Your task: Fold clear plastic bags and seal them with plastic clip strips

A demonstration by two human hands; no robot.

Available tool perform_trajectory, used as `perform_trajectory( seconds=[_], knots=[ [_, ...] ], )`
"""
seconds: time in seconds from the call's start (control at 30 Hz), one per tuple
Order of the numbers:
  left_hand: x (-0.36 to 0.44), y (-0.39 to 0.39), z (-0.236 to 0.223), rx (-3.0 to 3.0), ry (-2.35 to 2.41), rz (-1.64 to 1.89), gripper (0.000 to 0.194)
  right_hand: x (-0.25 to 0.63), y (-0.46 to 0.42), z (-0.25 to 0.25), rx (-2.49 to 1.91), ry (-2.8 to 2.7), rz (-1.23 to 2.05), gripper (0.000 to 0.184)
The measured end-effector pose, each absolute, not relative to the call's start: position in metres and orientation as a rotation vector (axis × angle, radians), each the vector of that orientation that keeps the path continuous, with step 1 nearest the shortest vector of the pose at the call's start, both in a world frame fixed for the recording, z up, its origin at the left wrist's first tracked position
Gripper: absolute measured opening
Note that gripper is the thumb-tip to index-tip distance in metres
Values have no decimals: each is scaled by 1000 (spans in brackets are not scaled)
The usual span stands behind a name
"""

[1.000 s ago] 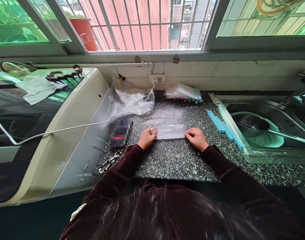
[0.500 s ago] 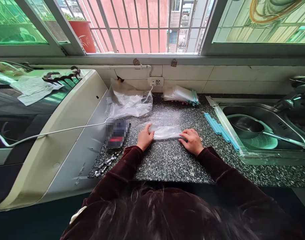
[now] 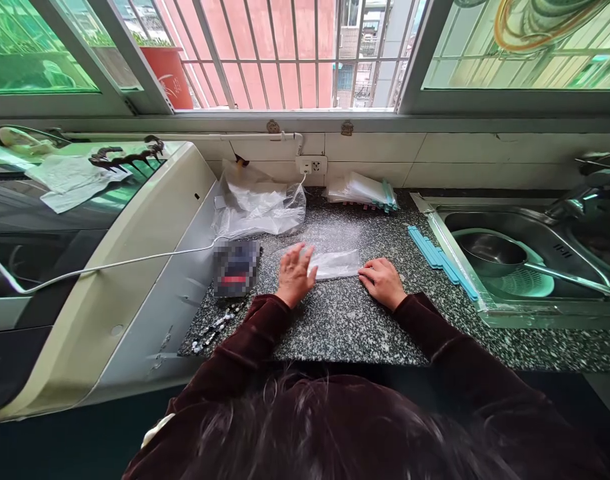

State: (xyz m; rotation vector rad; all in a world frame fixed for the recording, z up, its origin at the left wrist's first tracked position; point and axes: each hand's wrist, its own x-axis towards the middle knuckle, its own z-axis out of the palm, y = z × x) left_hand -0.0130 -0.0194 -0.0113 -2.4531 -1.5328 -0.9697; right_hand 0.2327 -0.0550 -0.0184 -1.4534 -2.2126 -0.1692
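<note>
A folded clear plastic bag [image 3: 337, 263] lies as a narrow strip on the speckled stone counter, between my two hands. At its left end is my left hand [image 3: 295, 275], fingers spread and raised over the plastic; whether the palm or thumb touches it I cannot tell. My right hand [image 3: 381, 281] rests on the counter with thumb and fingertips pinched together at the bag's right end. Behind the strip, a stack of clear bags with blue-green edges [image 3: 362, 190] lies near the wall.
To the left lie a crumpled plastic bag [image 3: 259, 203], a blurred-out dark object [image 3: 236, 269] and a bead-like strand [image 3: 217, 328]. A white cable [image 3: 149, 257] crosses to the socket [image 3: 312, 165]. Blue strips [image 3: 441, 262] lie beside the sink [image 3: 485, 308], which holds a pan [image 3: 492, 248].
My left hand has let go of the bag's left end and its fingers have spread upward. The right hand still keeps to the right end. The view has shifted slightly.
</note>
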Motion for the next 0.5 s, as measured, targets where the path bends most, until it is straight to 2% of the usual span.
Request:
perform_trajectory(
  seconds=[0.1, 0.27, 0.5],
  knots=[
    [1, -25, -13, -2746, -1256, -716, 47, 233, -55, -18, -1452, -2206, -193, 19],
    [12, -28, -19, -2916, -1397, -259, 60, 235, -48, -13, -1376, -2305, -286, 22],
    [11, -32, -13, -2891, -1442, -172, 66, 227, -37, -12, -1254, -2431, -418, 25]
  ],
)
